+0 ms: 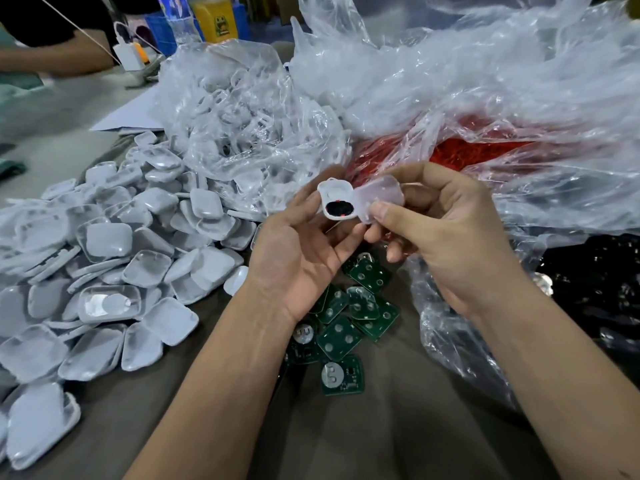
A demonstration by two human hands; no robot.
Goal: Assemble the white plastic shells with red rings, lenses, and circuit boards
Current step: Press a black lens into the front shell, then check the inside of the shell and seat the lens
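The left hand (298, 251) is raised above the table (398, 427), palm up, with its fingers curled around a white shell (336, 199). The shell faces the camera with its open side; a dark oval insert with small red marks sits in its lower half. The right hand (446, 244) pinches a translucent lens (379, 197) between thumb and forefinger. The lens edge touches the right side of the shell.

Directly below the hands, a loose cluster of green circuit boards (341, 327) lies on the table. Several boards show round silver pads.

To the left, a large heap of white shells (114, 271) covers the table, most lying back side up. Behind the heap, a clear plastic bag (242, 126) holds more white parts. To the right of that bag, another clear bag contains red rings (460, 150). A further bag at the right edge holds dark parts (595, 285); their type cannot be determined.

At the upper left, another person's arm (59, 53) rests on the table near a yellow container (216, 17) and a blue crate (161, 29).
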